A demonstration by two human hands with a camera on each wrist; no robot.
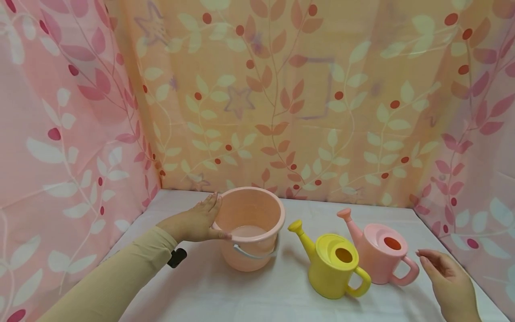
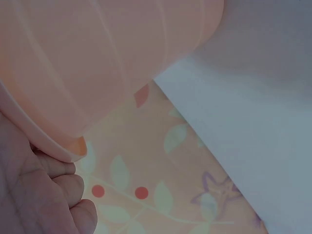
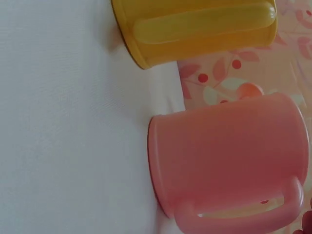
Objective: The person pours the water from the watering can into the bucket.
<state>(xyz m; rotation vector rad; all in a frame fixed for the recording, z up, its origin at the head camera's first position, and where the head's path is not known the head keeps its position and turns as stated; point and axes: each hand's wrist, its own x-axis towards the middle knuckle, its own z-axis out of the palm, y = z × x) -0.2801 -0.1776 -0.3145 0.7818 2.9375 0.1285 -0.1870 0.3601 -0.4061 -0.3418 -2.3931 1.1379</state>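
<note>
A pale pink bucket (image 1: 245, 261) stands upright on the white table with its thin white handle hanging down in front. My left hand (image 1: 197, 222) rests against the left side of its rim, fingers extended and thumb spread along the near edge. In the left wrist view, the fingers (image 2: 68, 190) lie at the rim, beside the bucket's ribbed wall (image 2: 112, 53). On the right, a pink watering can (image 1: 370, 257) stands just behind a yellow watering can (image 1: 325, 273). My right hand (image 1: 452, 284), loosely bent and holding nothing, hovers right of the pink can's handle (image 3: 243, 222).
The white tabletop (image 1: 193, 290) meets a leaf-patterned orange cloth (image 1: 265, 112) at the back. Pink patterned cloth (image 1: 72, 147) closes the left side, and similar cloth (image 1: 483, 179) hangs on the right. A small black device (image 1: 177, 258) shows under the left wrist.
</note>
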